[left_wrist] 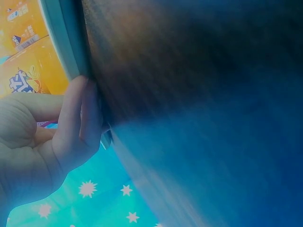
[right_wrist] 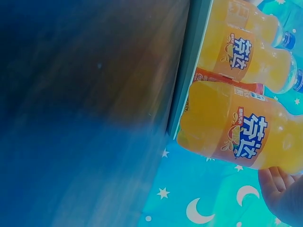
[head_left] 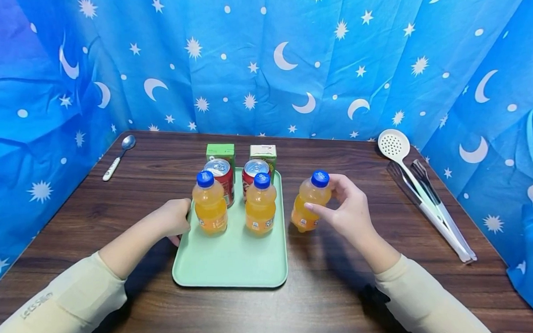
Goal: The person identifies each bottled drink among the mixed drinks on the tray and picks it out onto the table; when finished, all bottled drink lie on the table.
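My right hand (head_left: 350,207) holds an orange soda bottle (head_left: 310,204) with a blue cap between thumb and fingers, tilted, just right of the green tray (head_left: 235,264). In the right wrist view this bottle (right_wrist: 222,125) shows an orange label, and the fingers are near its upper part. At the tray's left rim, my left hand (head_left: 172,218) grips the edge; the left wrist view shows its fingers against the rim (left_wrist: 61,38). Two more soda bottles, one left (head_left: 211,208) and one right (head_left: 260,211), stand on the tray. Behind each is a red can, left (head_left: 224,176) and right (head_left: 251,172).
Behind the cans stand a green carton (head_left: 221,149) and a white-topped carton (head_left: 263,150). A spoon (head_left: 118,158) lies at the table's back left. On the right lie a white skimmer (head_left: 394,146) and tongs (head_left: 447,223). Blue curtains (head_left: 262,62) surround the table.
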The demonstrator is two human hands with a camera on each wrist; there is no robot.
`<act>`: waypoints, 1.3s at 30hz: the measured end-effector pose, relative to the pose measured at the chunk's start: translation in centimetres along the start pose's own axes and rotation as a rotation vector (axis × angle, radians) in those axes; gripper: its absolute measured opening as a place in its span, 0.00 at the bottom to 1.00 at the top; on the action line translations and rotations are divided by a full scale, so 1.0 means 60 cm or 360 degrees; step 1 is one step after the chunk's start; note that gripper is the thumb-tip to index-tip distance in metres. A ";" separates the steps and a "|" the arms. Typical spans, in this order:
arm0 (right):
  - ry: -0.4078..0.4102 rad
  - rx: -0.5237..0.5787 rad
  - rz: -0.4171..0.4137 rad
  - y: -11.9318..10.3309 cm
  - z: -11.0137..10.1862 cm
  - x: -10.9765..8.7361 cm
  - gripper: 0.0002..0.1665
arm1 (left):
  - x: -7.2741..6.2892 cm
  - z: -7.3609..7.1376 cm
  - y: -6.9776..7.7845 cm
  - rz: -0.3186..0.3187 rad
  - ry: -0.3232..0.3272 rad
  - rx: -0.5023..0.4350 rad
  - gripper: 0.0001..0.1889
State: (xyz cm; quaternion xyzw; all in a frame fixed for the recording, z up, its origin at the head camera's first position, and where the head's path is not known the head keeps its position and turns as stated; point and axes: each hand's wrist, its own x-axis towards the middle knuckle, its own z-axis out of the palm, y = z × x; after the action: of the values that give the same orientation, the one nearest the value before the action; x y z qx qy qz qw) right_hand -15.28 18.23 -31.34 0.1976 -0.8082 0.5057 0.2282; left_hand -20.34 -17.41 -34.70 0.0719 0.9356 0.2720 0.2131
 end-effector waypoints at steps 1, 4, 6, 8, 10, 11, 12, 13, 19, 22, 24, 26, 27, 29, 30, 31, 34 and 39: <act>0.0003 -0.0003 0.0013 -0.008 0.000 0.001 0.29 | 0.000 0.000 0.000 0.0003 0.0002 0.0003 0.11; 0.0011 -0.0020 0.0057 -0.023 0.000 0.001 0.28 | -0.001 0.001 0.001 -0.0007 0.0001 0.0009 0.12; 0.0012 -0.0031 0.0072 -0.023 0.000 0.001 0.29 | -0.002 0.002 0.002 -0.0014 -0.0002 0.0008 0.12; 0.0008 -0.0045 0.0077 -0.020 0.001 0.001 0.29 | -0.003 0.003 0.002 -0.0020 -0.0006 0.0006 0.12; 0.0007 -0.0053 0.0078 -0.017 0.001 0.001 0.28 | -0.003 0.004 0.003 -0.0019 -0.0002 0.0002 0.12; 0.0009 -0.0048 0.0078 -0.016 0.001 0.002 0.28 | -0.003 0.004 0.003 -0.0019 -0.0002 0.0001 0.12; 0.0012 -0.0042 0.0076 -0.015 0.002 0.002 0.28 | -0.003 0.004 0.003 -0.0020 0.0001 0.0000 0.12; 0.0015 -0.0040 0.0075 -0.015 0.002 0.003 0.28 | -0.002 0.005 0.002 -0.0019 0.0003 0.0000 0.12; 0.0025 -0.0018 0.0067 -0.015 0.006 0.008 0.28 | 0.001 0.005 0.000 -0.0016 0.0007 0.0000 0.12; 0.0020 -0.0025 0.0070 -0.015 0.007 0.010 0.28 | 0.001 0.005 0.001 -0.0014 0.0008 0.0000 0.12; 0.0019 -0.0036 0.0078 -0.016 0.007 0.011 0.28 | 0.001 0.005 0.002 -0.0013 0.0003 -0.0001 0.12; 0.0020 -0.0056 0.0093 -0.016 0.007 0.012 0.28 | 0.001 0.004 0.002 -0.0015 -0.0001 0.0007 0.12; 0.0018 -0.0065 0.0102 -0.016 0.007 0.013 0.28 | 0.000 0.004 0.003 -0.0016 -0.0001 0.0011 0.12; 0.0014 -0.0085 0.0118 -0.016 0.007 0.015 0.28 | 0.000 0.003 0.004 -0.0017 0.0005 0.0020 0.12; 0.0010 -0.0097 0.0125 -0.016 0.008 0.016 0.28 | 0.000 0.003 0.004 -0.0018 0.0007 0.0024 0.13; 0.0008 -0.0104 0.0132 -0.017 0.008 0.016 0.28 | 0.000 0.002 0.004 -0.0019 0.0008 0.0026 0.13; 0.0003 -0.0119 0.0142 -0.017 0.010 0.020 0.28 | -0.001 0.001 0.004 -0.0019 0.0009 0.0022 0.13; 0.0017 -0.0124 0.0147 -0.013 0.011 0.023 0.27 | 0.000 0.001 0.003 -0.0016 -0.0002 0.0013 0.12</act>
State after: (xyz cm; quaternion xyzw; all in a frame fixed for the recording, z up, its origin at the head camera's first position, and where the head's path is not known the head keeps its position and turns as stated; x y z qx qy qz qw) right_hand -16.09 17.17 -30.22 0.1484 -0.8343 0.4848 0.2163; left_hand -20.30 -17.25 -34.63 0.0681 0.9370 0.2669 0.2147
